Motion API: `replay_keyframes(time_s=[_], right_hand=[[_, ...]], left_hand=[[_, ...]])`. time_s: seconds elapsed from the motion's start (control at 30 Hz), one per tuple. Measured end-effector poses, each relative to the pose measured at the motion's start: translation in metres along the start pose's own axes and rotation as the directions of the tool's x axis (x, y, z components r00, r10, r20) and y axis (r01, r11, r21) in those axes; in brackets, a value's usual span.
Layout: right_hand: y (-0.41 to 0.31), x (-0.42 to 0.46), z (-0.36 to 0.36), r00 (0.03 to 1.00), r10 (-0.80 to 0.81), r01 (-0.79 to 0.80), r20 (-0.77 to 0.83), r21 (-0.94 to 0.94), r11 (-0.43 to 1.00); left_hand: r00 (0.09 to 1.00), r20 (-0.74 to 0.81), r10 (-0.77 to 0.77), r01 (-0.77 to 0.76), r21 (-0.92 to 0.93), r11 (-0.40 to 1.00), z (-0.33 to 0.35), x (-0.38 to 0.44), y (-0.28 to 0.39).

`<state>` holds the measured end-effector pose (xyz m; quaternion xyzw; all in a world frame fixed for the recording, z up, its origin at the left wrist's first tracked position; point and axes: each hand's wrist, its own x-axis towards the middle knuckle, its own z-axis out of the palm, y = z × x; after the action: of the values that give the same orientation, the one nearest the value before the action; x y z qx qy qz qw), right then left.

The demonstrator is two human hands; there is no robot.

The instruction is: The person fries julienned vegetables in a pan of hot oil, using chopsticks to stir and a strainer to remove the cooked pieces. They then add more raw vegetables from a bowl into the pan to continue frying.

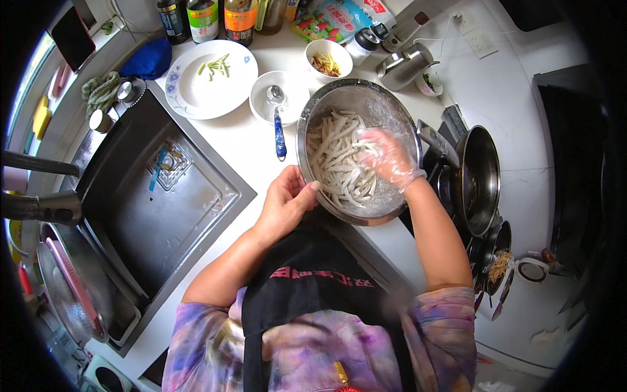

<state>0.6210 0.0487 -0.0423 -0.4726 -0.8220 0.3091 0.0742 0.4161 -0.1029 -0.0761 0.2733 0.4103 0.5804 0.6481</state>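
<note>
A steel mixing bowl (pixel 387 100) holds many white, powder-coated strips (pixel 338 161). My left hand (pixel 289 201) grips the bowl's near left rim, thumb on top. My right hand (pixel 387 157), in a clear plastic glove, is inside the bowl at the right, closed around some of the strips. Left of the bowl, a white bowl (pixel 258 100) holds white powder and a spoon with a blue patterned handle (pixel 278 134). Behind the steel bowl, a small white bowl (pixel 345 49) contains yellow and brown shreds. A floral plate (pixel 183 93) at the back left carries green pieces (pixel 215 67).
A dark sink (pixel 181 210) lies left. Sauce bottles (pixel 202 22), a steel pitcher (pixel 404 66) and packets (pixel 338 22) stand at the back. A frying pan (pixel 479 181) is close on the right. Strainers (pixel 66 289) lean at the lower left.
</note>
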Motion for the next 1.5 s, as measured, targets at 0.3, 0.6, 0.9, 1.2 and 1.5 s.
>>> replay_keyframes(time_s=[0.3,0.6,0.9,1.2,1.5], right_hand=[[-0.018,0.007,0.030,0.991,0.035,0.038,0.130,-0.519,0.854],[0.003,0.019,-0.025,0.989,0.065,-0.081,0.132,0.118,0.990],[-0.056,0.037,0.041,0.967,0.146,-0.014,0.207,-0.532,0.847],[-0.035,-0.001,0.012,0.979,-0.160,0.178,0.126,-0.149,0.973],[-0.005,-0.002,-0.018,0.986,0.074,-0.044,0.148,-0.202,0.978]], left_hand=[[0.999,0.003,-0.041,0.041,0.015,0.999,0.003,0.002,0.003],[0.998,-0.003,-0.064,0.064,-0.013,0.998,0.004,0.003,-0.001],[0.996,0.006,-0.083,0.083,0.036,0.996,0.007,0.003,0.003],[0.997,-0.019,-0.072,0.072,0.010,0.997,0.008,0.002,0.003],[0.999,-0.011,-0.034,0.034,-0.021,0.999,0.007,0.005,-0.001]])
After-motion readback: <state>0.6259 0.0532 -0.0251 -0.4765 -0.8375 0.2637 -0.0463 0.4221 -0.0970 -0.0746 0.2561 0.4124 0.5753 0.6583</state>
